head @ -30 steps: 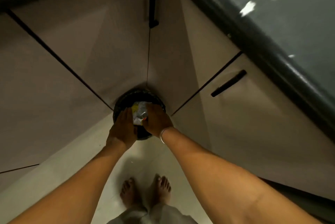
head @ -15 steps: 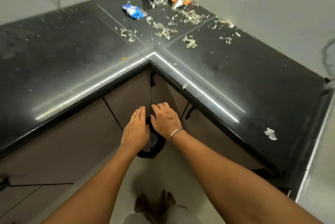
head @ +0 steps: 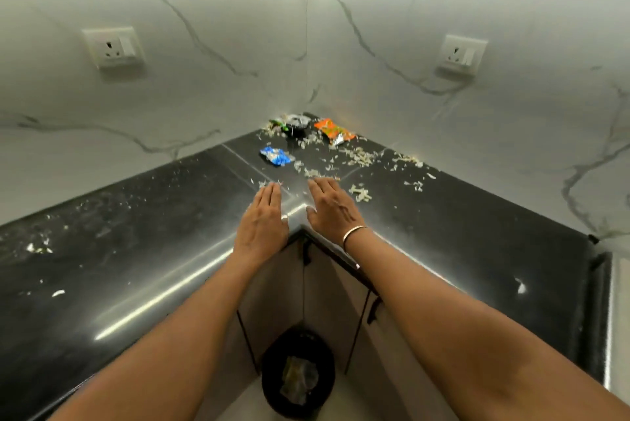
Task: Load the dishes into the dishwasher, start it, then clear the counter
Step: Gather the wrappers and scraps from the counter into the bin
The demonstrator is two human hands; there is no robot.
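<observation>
Both arms are out over the corner of the black bench (head: 153, 233), left grip (head: 262, 219) and right grip (head: 332, 207) flat, fingers straight, holding nothing. Best play here looks like reaching past the litter and raking it in one cupped sweep to the edge, above the bin (head: 272, 376) on the floor. The nearest scraps (head: 360, 157) sit right at the fingertips, the blue wrapper (head: 276, 156) just beyond the left ones, the orange wrapper (head: 334, 130) deeper in the corner by the wall.

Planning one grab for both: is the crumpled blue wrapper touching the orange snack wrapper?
Apart. Head view: black stone countertop shows between crumpled blue wrapper and orange snack wrapper.
</observation>
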